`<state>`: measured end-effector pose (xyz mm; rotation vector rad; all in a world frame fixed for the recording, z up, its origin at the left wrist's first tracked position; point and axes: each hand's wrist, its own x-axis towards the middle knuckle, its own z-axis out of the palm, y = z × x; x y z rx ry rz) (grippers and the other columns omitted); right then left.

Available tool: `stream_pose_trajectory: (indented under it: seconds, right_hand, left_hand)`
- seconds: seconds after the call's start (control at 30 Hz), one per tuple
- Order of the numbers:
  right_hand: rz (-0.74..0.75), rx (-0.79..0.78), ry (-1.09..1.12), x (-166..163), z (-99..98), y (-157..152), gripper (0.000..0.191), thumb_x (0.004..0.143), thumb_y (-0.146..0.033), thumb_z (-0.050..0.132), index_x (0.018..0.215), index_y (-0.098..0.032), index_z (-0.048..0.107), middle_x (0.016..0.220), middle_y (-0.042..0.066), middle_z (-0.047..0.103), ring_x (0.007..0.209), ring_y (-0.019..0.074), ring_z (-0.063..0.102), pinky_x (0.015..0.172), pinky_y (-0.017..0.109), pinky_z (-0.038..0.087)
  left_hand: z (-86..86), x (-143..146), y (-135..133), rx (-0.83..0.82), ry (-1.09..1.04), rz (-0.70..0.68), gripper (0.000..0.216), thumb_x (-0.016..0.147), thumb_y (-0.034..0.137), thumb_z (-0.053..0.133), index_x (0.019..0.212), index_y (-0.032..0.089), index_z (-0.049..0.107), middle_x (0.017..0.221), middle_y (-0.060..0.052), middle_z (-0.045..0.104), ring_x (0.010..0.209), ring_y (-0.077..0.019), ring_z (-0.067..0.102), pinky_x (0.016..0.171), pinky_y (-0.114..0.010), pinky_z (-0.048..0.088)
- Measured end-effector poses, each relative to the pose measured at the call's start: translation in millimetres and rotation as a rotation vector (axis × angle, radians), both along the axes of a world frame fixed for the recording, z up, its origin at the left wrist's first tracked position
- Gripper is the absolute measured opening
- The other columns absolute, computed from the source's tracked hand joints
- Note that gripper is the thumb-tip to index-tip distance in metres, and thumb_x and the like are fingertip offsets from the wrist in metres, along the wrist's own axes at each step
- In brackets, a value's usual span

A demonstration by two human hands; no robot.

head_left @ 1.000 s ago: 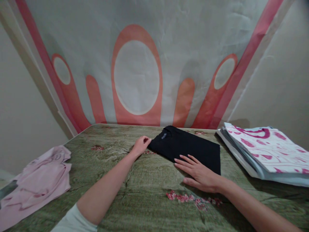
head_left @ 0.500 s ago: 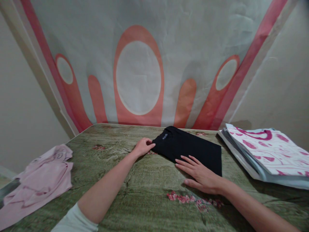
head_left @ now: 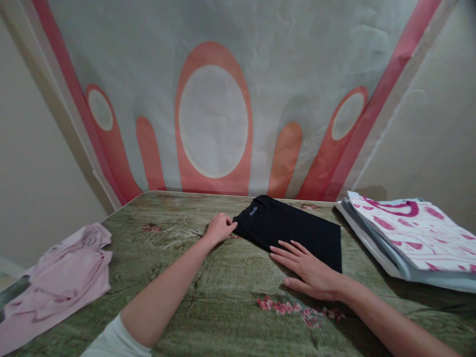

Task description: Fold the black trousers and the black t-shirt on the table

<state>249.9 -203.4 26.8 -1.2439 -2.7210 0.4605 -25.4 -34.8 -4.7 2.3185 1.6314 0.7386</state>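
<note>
A black T-shirt [head_left: 293,220], folded into a flat rectangle, lies on the table with its neckline and label toward the far left. At its left corner, my left hand [head_left: 220,229] pinches the edge of the fabric between thumb and fingers. My right hand [head_left: 308,270] lies flat with fingers stretched out, its fingertips resting on the near edge of the shirt and its thumb toward the table.
Crumpled pink clothing [head_left: 70,277] lies at the left end of the wood-patterned table [head_left: 223,307]. On the right is a stack of folded clothes [head_left: 420,233], a white one with pink print on top. A wall with a printed sheet [head_left: 312,44] stands behind the table.
My left hand has shifted very slightly left at the shirt's corner, drawing the fabric edge a little with it. The right hand stays in place.
</note>
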Motion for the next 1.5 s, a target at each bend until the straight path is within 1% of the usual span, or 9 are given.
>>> stream_pose_trajectory:
  seconds: [0.2,0.47,0.8,0.97,1.07,1.13,1.23,1.37,1.5]
  right_hand:
    - [-0.006,-0.002,-0.010,-1.0,1.5,-2.7,0.060,0.087,-0.053,0.035,0.140,-0.029,0.021,0.147,0.000,0.021,0.135,0.0258,0.010,0.108,0.051,0.005]
    - [0.005,0.008,0.027,-0.7,0.4,-0.9,0.059,0.087,-0.053,0.036,0.140,-0.029,0.023,0.146,0.002,0.024,0.134,0.0266,0.013,0.107,0.051,0.005]
    - [-0.001,0.010,0.031,-3.6,0.6,-3.0,0.065,0.085,-0.055,0.038,0.141,-0.029,0.018,0.148,0.003,0.015,0.134,0.0263,0.013,0.108,0.049,0.006]
    - [-0.011,0.000,0.032,-8.0,0.9,-6.9,0.073,0.084,-0.057,0.039,0.142,-0.024,0.011,0.149,0.007,0.009,0.135,0.0257,0.013,0.109,0.048,0.007]
    - [0.009,-0.019,0.031,-10.1,3.5,-8.9,0.075,0.083,-0.057,0.039,0.143,-0.023,0.008,0.149,0.006,0.013,0.135,0.0248,0.012,0.109,0.048,0.006]
    - [0.022,-0.026,0.025,-11.2,5.2,-9.5,0.075,0.083,-0.057,0.039,0.143,-0.024,0.009,0.148,0.005,0.015,0.135,0.0250,0.010,0.109,0.049,0.005]
    - [0.033,-0.033,0.017,-13.0,7.8,-10.6,0.074,0.083,-0.059,0.039,0.142,-0.025,0.011,0.148,0.004,0.016,0.135,0.0260,0.008,0.108,0.051,0.002]
    - [0.042,-0.061,0.040,-15.2,13.2,-13.6,0.070,0.083,-0.058,0.039,0.142,-0.027,0.015,0.147,0.004,0.019,0.135,0.0279,0.006,0.107,0.054,0.000]
    - [0.034,-0.113,0.086,-9.5,14.6,-10.6,0.067,0.086,-0.056,0.036,0.142,-0.029,0.012,0.147,0.001,0.020,0.135,0.0254,0.005,0.108,0.052,0.003]
  left_hand:
    - [1.3,-1.8,0.7,0.035,-0.015,-0.045,0.036,0.073,0.048,0.053,0.057,0.018,0.065,0.065,-0.006,0.062,0.068,-0.0196,0.056,0.065,-0.027,0.038]
    - [14.4,-10.5,-3.2,-0.290,-0.172,-0.299,0.038,0.072,0.047,0.053,0.060,0.012,0.062,0.050,0.000,0.056,0.047,-0.0120,0.049,0.047,-0.021,0.032]
    - [9.0,-3.4,-1.8,-0.254,-0.087,-0.019,0.014,0.065,0.028,0.051,0.058,0.017,0.056,0.048,0.000,0.056,0.050,-0.0151,0.052,0.049,-0.023,0.033]
    - [25.4,-4.0,-12.5,-0.061,0.234,0.039,0.013,0.059,0.028,0.057,0.051,0.019,0.053,0.059,-0.005,0.058,0.067,-0.0228,0.056,0.062,-0.029,0.036]
    - [38.4,-4.8,-24.1,0.003,0.342,0.026,0.009,0.057,0.026,0.060,0.063,0.019,0.057,0.072,-0.009,0.061,0.077,-0.0273,0.056,0.069,-0.034,0.038]
    - [44.1,-1.5,-33.4,0.107,0.305,-0.039,0.020,0.060,0.023,0.059,0.080,0.019,0.059,0.088,-0.010,0.061,0.088,-0.0280,0.054,0.077,-0.036,0.038]
    - [44.5,11.1,-48.7,0.168,0.202,-0.302,0.031,0.073,0.021,0.051,0.104,0.021,0.055,0.112,-0.008,0.056,0.109,-0.0242,0.046,0.093,-0.038,0.031]
    - [34.1,30.2,-66.2,0.078,0.205,-0.595,0.039,0.090,0.035,0.036,0.127,0.028,0.043,0.137,-0.003,0.039,0.129,-0.0205,0.028,0.105,-0.041,0.018]
    - [26.5,35.8,-73.2,-0.023,0.284,-0.674,0.044,0.091,0.045,0.028,0.134,0.034,0.033,0.144,-0.001,0.028,0.132,-0.0218,0.022,0.106,-0.044,0.015]
